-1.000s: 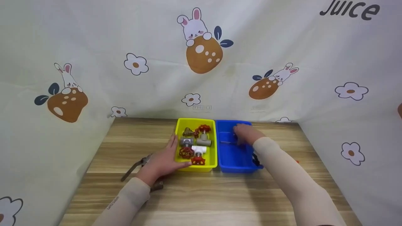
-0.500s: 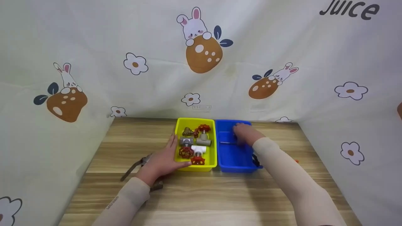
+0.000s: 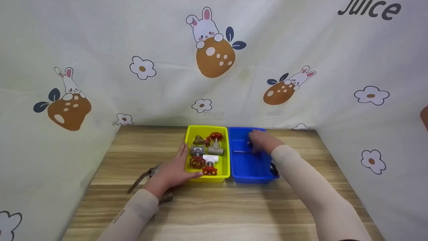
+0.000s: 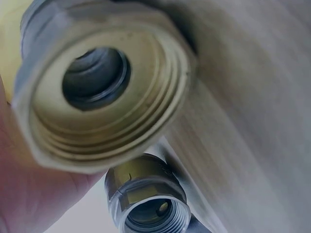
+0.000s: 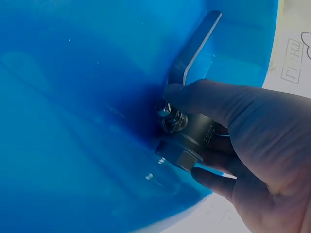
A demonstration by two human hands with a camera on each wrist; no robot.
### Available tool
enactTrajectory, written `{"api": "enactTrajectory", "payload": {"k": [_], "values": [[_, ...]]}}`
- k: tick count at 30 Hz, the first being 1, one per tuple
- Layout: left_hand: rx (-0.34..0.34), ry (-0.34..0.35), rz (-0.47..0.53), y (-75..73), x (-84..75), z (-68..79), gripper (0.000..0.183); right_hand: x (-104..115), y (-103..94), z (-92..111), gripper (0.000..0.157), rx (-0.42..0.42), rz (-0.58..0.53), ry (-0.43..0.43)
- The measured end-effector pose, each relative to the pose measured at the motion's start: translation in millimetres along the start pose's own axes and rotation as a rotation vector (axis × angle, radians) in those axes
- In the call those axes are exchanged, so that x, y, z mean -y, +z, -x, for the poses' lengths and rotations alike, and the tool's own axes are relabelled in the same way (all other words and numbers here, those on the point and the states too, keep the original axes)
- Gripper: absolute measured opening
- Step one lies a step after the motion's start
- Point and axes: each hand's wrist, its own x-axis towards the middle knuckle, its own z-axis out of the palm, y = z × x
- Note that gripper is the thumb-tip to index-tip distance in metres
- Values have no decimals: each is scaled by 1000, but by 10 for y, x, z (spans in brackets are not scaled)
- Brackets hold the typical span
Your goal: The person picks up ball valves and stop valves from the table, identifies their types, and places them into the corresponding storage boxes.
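Observation:
In the blue bin (image 3: 249, 172), my right hand (image 3: 265, 142) grips a metal ball valve (image 5: 194, 138). Its flat lever (image 5: 197, 48) points up past the thumb in the right wrist view. The thumb lies by the lever's base, with other fingers round the body. My left hand (image 3: 172, 174) rests against the left and front sides of the yellow bin (image 3: 228, 160), fingers straight and thumb along the front rim. Inside that bin are a grey valve (image 3: 198, 150), a beige valve (image 3: 215, 150), a white valve (image 3: 210, 159) and a small brass valve (image 3: 198, 140), with red handwheels.
Beneath the left forearm lie metal valves, one with a long lever (image 3: 138, 180). Close up in the left wrist view are a hexagonal threaded end (image 4: 141, 87) and a second threaded end (image 4: 146, 187). A dark object (image 3: 273, 169) sits beside the blue bin's right side.
The head view has shifted slightly. My left hand keeps its place on the yellow bin, and the right hand stays in the blue bin with hardly any movement.

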Motion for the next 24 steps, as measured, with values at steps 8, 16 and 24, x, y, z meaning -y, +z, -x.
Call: {"api": "enactTrajectory", "payload": {"k": [8,16,24], "values": [[-8,-3,-2,-5,-2,3,141,-25,-8,17,52,43,-122,44],[2,10,-33,-25,-13,3,139,-47,-4,6,42,-36,-52,-28],[4,3,-24,-29,-27,17,140,-127,-29,58,35,-124,-114,-68]]}}
